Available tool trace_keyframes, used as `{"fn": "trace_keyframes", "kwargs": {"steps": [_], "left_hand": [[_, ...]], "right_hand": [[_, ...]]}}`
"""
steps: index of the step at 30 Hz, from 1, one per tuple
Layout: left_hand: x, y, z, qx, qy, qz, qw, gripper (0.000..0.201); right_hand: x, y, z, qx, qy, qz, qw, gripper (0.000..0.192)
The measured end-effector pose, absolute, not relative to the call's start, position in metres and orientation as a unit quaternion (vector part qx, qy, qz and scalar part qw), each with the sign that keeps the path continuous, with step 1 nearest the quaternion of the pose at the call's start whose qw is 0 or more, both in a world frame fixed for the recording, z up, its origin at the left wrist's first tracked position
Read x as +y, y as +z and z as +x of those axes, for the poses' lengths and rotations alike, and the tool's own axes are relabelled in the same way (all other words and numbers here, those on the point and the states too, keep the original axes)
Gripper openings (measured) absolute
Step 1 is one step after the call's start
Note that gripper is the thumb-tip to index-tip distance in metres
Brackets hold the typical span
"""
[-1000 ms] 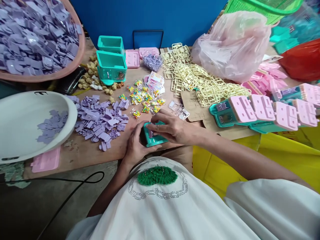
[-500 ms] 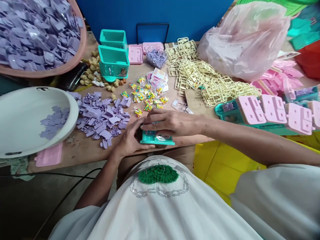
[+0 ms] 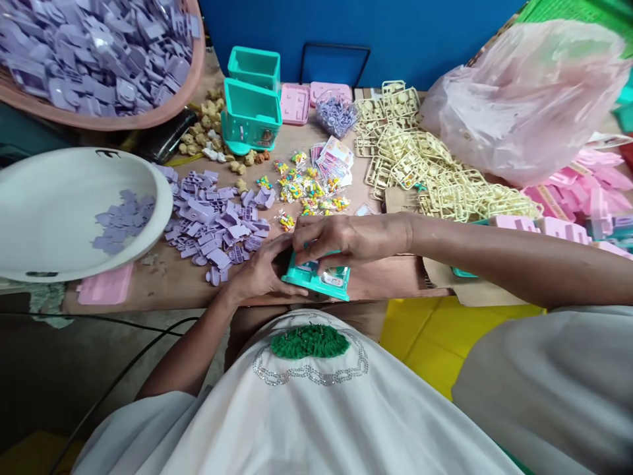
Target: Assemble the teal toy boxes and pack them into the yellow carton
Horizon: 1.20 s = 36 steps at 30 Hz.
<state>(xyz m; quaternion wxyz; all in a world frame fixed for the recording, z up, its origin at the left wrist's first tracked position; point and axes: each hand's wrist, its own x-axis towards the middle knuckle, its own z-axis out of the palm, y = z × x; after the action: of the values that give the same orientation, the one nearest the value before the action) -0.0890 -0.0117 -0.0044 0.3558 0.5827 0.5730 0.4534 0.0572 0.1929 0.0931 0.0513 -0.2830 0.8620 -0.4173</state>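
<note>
Teal plastic box (image 3: 319, 280) at near bench (image 3: 163, 290) edge: light, rigid, likely slick. Left hand (image 3: 260, 270) cups its left side; right hand (image 3: 346, 237) closed over top. Best gripped by the side walls.

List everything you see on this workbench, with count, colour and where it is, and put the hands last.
teal toy box: one, teal, near table edge, held in both hands
loose purple parts: many, lilac, heaped left of the hands
white bowl: one, white, far left, a few purple parts inside
brown basin: one, top left, full of purple parts
teal housings: two, teal, back centre
candy packets: many, multicoloured, beyond the hands
cream sprues: many, cream, back right
plastic bag: one, pinkish clear, far right
pink plate: one, pink, under the bowl's rim
left hand: gripping the box's left side
right hand: fingers on the box's top
</note>
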Motion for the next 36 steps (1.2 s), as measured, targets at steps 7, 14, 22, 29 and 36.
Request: {"fn": "trace_keyframes", "kwargs": {"steps": [7,14,22,29,36], "left_hand": [[-0.012,-0.009,-0.091,0.559,0.478,0.557,0.386,0.103],[-0.012,-0.010,-0.089,0.558,0.482,0.543,0.401,0.100],[-0.012,-0.008,-0.089,0.559,0.474,0.559,0.388,0.092],[-0.010,-0.011,-0.089,0.554,0.480,0.566,0.378,0.096],[-0.010,-0.011,-0.090,0.566,0.474,0.566,0.367,0.092]], "right_hand": [[0.197,0.084,0.060,0.852,-0.454,-0.259,0.014,0.051],[0.197,0.088,0.058,0.857,-0.441,-0.264,0.022,0.050],[0.189,0.089,0.048,0.875,-0.375,-0.305,0.032,0.052],[0.184,0.074,0.067,0.896,-0.357,-0.257,-0.051,0.050],[0.188,0.104,0.050,0.902,-0.292,-0.311,0.063,0.036]]}}
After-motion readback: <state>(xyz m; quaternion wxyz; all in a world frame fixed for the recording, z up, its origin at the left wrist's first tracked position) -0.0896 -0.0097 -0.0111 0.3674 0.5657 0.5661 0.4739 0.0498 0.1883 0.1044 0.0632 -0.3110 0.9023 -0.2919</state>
